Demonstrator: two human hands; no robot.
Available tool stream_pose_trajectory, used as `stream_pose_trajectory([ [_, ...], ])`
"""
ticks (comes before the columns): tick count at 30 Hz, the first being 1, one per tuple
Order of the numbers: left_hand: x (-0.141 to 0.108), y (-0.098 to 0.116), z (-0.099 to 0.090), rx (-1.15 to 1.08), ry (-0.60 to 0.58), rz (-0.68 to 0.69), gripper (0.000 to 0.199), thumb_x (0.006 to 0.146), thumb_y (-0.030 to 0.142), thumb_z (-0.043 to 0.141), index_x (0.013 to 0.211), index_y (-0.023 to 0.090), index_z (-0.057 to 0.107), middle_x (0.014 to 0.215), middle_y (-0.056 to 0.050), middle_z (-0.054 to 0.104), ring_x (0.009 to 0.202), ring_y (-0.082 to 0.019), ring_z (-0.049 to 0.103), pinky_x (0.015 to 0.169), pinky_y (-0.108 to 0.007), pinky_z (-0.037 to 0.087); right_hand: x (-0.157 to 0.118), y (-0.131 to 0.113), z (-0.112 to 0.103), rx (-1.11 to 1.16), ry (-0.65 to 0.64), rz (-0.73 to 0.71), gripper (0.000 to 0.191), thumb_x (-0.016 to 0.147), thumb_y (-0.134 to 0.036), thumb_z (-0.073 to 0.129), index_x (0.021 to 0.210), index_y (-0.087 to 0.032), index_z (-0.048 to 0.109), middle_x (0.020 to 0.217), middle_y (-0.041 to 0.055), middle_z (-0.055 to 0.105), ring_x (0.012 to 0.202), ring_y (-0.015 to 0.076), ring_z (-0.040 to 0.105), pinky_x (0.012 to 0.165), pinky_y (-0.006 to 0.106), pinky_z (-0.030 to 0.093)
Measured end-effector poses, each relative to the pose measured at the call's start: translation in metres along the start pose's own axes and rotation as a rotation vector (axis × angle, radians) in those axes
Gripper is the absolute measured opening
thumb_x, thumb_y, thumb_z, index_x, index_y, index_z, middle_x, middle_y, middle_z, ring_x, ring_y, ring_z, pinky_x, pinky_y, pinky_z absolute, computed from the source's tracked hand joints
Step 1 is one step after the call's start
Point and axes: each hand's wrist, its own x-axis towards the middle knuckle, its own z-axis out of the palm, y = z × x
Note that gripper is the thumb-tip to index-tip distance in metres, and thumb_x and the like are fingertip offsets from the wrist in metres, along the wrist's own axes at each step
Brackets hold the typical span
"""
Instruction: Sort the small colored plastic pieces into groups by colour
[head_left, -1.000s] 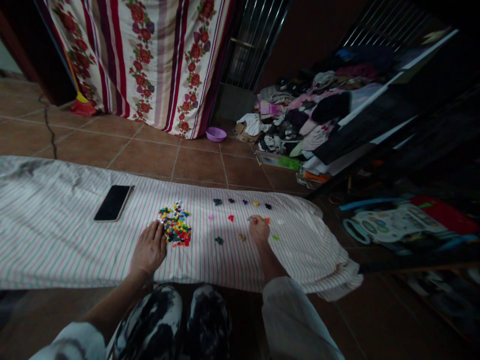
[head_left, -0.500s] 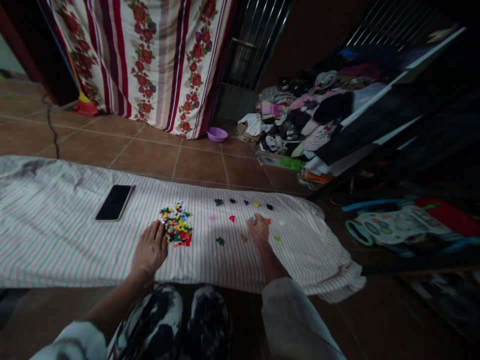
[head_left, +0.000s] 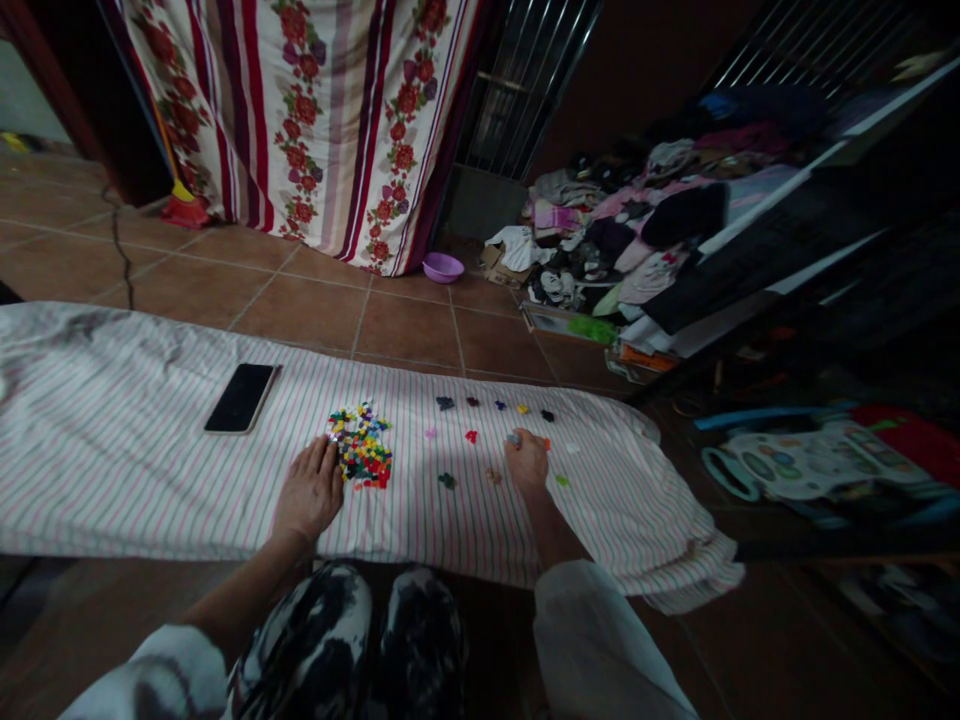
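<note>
A mixed pile of tiny coloured pieces (head_left: 365,450) lies on the striped cloth. My left hand (head_left: 313,485) rests flat at the pile's left edge, fingers stretched out and touching it. To the right, my right hand (head_left: 529,462) is closed with its fingertips down at a small cluster of grey-blue pieces (head_left: 514,439); whatever is between the fingers is too small to make out. Around it sit single-colour clusters: red pieces (head_left: 471,437), beige pieces (head_left: 493,477), dark green pieces (head_left: 447,481), lime pieces (head_left: 562,481), yellow pieces (head_left: 523,408) and black pieces (head_left: 547,415). Orange ones are partly hidden behind the hand.
A phone (head_left: 241,398) lies left of the pile on the striped cloth (head_left: 135,450). Beyond are a purple basin (head_left: 443,267), a floral curtain (head_left: 300,130) and a heap of clothes (head_left: 607,220). My knees (head_left: 424,640) are close to the near edge.
The whole view has shifted slightly, so things appear a little further right. Both hands stay at the same spots on the cloth, the left by the pile, the right at the grey-blue cluster.
</note>
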Motion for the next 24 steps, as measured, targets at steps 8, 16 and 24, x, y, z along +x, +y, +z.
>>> stream_pose_trajectory([
  [8,0.001,0.001,-0.002,0.033,-0.007,-0.009,0.046,0.092,0.029,0.035,0.128,0.007,0.053,0.136,-0.021,0.053,0.130,-0.032,0.047,0.105,-0.049,0.041,-0.004,-0.028,-0.010,0.102,0.075,-0.050,0.033,0.079,-0.024,0.045,0.102,-0.015,0.069,0.101,0.0122,0.062,0.092,0.0224,0.056,0.084,0.033,0.045],
  [16,0.001,0.002,-0.002,-0.002,-0.028,-0.042,0.048,0.091,0.030,0.035,0.132,0.010,0.050,0.140,-0.020,0.051,0.132,-0.031,0.046,0.106,-0.050,0.039,-0.038,-0.089,0.013,0.344,-0.002,-0.281,0.029,0.082,-0.020,0.045,0.092,-0.018,0.072,0.092,0.0086,0.066,0.084,0.0192,0.061,0.081,0.031,0.050],
  [24,0.001,0.002,-0.003,-0.008,-0.043,-0.041,0.048,0.091,0.028,0.035,0.132,0.008,0.049,0.139,-0.022,0.051,0.132,-0.032,0.045,0.106,-0.051,0.039,-0.093,-0.160,0.039,0.480,-0.257,-0.544,0.023,0.088,-0.017,0.050,0.092,-0.020,0.072,0.092,0.0067,0.064,0.084,0.0175,0.062,0.078,0.030,0.052],
])
